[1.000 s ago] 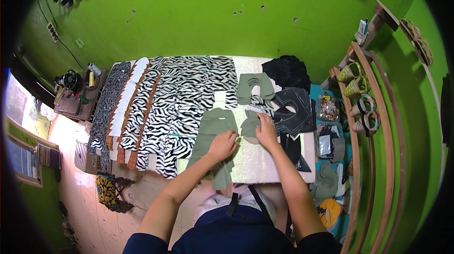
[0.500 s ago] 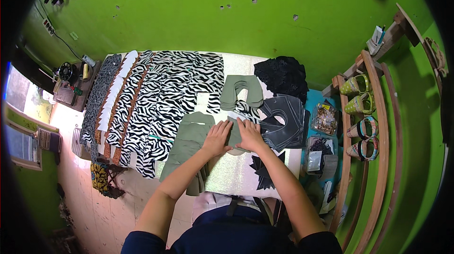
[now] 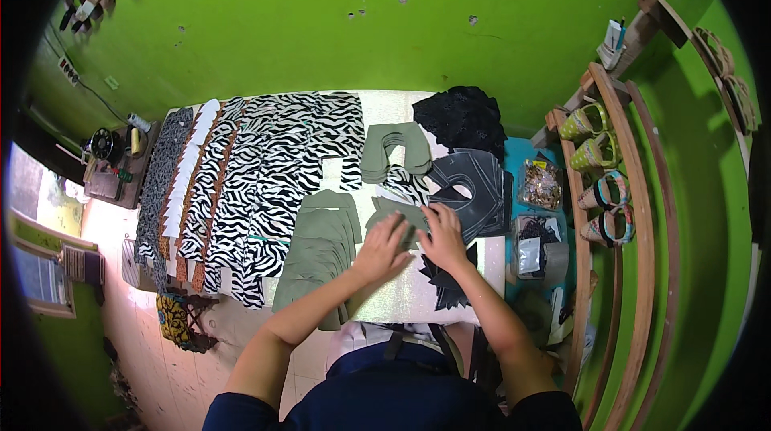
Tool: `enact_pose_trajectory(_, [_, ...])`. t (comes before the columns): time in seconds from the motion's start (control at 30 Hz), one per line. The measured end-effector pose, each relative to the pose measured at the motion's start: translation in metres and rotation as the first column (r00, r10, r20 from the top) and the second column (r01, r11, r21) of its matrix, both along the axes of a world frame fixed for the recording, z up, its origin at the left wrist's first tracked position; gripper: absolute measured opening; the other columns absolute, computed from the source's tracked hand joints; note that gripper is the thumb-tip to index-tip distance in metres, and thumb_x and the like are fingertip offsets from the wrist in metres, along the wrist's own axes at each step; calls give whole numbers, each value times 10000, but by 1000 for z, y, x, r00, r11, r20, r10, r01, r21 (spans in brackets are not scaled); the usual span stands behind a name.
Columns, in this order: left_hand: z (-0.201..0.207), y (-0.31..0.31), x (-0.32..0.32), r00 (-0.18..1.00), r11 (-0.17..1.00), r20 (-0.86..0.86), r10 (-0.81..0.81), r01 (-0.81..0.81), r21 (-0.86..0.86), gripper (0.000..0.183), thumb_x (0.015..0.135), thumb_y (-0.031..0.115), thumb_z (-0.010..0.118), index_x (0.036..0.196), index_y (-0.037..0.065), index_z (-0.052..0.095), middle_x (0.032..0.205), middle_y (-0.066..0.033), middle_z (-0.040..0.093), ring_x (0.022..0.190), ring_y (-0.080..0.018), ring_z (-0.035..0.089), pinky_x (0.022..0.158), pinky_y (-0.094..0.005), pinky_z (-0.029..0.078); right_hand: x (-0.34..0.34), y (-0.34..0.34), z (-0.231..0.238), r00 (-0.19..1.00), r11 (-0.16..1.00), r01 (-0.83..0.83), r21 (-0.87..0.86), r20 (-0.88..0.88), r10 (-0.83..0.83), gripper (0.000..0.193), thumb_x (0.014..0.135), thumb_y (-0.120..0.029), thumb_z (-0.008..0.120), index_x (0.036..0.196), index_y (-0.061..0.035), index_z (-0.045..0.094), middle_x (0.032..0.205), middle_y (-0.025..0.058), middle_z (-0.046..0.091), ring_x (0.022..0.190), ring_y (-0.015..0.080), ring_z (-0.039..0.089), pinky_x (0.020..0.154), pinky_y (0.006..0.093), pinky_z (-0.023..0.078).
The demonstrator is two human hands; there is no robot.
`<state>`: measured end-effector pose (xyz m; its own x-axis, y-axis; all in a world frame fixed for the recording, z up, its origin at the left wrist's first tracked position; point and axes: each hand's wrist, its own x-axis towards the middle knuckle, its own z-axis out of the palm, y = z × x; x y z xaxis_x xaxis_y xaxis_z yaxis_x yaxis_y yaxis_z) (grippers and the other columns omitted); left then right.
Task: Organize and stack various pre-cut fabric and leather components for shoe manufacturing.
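Note:
Both hands rest over a small olive-green cut piece (image 3: pixel 389 208) near the front of the white table (image 3: pixel 389 302). My left hand (image 3: pixel 382 251) lies on its near side, fingers stretched and slightly blurred. At the piece's right end my right hand (image 3: pixel 443 235) touches it with extended fingers, the thumb apart. Left of them fans a row of overlapping olive-green pieces (image 3: pixel 317 250). Beyond the hands sits a stack of U-shaped olive-green pieces (image 3: pixel 373 158), with a zebra-print piece (image 3: pixel 405 184) just below it.
Zebra-print pieces (image 3: pixel 277 158) cover the table's left half. Dark sheets with cut-out shapes (image 3: pixel 474 210), a black fabric heap (image 3: pixel 462 122) and jagged black pieces (image 3: pixel 450 286) lie rightward. Plastic containers (image 3: pixel 540 186) and a wooden rack with sandals (image 3: pixel 596 150) stand at the right.
My hands have drawn slightly toward me, uncovering more of the small olive-green piece. The whole view has shifted, so the table appears a little farther left.

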<state>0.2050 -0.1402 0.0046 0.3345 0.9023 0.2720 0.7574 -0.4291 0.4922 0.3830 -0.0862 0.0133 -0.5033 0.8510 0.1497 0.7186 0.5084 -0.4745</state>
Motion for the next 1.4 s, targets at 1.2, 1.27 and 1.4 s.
enact_pose_trajectory(1.2, [-42, -27, 174, 981, 983, -193, 20, -55, -177, 1054, 685, 640, 536, 1316, -111, 148, 1365, -303, 173, 1296, -367, 181, 1054, -442, 158, 134, -40, -21, 661, 757, 507, -413, -378, -649, 771, 680, -131, 686, 1301, -1, 247, 1275, 245, 340, 1144, 358, 390, 951, 411, 321])
enact_pose_trajectory(1.27, [-33, -29, 172, 982, 972, -188, 3, -47, -231, 1062, 678, 649, 537, 1323, -98, 144, 1366, -297, 178, 1293, -363, 193, 1053, -439, 160, 136, -43, -14, 835, 859, 510, 40, -262, -484, 824, 684, -177, 682, 1343, -50, 203, 1286, 231, 317, 1169, 386, 339, 952, 452, 312])
enact_pose_trajectory(1.4, [-21, -34, 159, 997, 969, -72, -33, 14, -247, 974, 704, 613, 539, 1311, -77, 217, 1352, -288, 210, 1267, -388, 232, 1031, -442, 222, 141, -43, -28, 938, 926, 341, -162, -15, -347, 810, 697, -308, 654, 1352, -103, 224, 1259, 205, 341, 1149, 384, 352, 936, 461, 323])
